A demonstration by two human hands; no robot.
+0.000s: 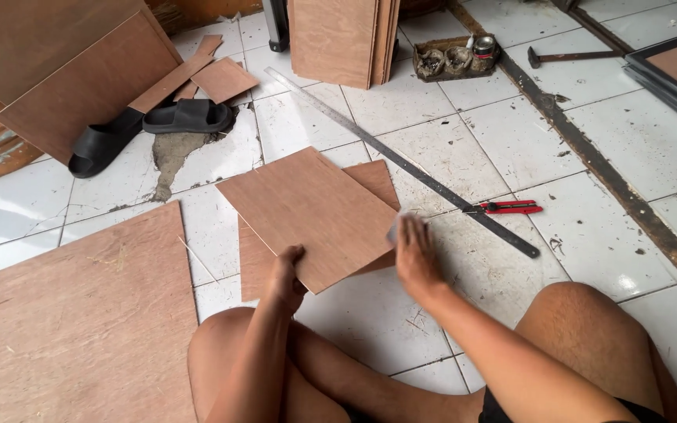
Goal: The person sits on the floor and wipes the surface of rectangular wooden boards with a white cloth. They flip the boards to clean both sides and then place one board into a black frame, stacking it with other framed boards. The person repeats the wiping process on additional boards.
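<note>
A square, reddish-brown plywood panel (311,215) is held slightly raised and tilted above a white tiled floor. A second, similar panel (374,178) is seen lying flat directly underneath, mostly covered.

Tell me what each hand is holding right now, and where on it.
The left hand grips the top plywood panel at its near edge. The right hand is blurred at the panel's right corner; whether it grips cannot be told.

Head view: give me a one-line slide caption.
Seated on a tiled floor, left hand holds a plywood sheet while right hand rests at its edge, near a steel ruler.
</note>
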